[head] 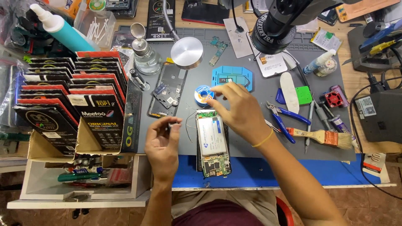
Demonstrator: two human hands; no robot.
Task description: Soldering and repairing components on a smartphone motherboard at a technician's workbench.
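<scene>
**A:** So what were the hands doing over that opened phone [212,142]?

**B:** The phone lay flat on the bench [251,167], back off, battery and boards showing. The right hand [236,111] hovered above its top end, fingers pinched on a solder spool [204,94]. The left hand [162,144] was off to the phone's left, fingertips pinched on something small; couldn't tell what.

**A:** Anything nearby?

**B:** Blue pliers [284,119] and a brush [324,137] to the right.
</scene>
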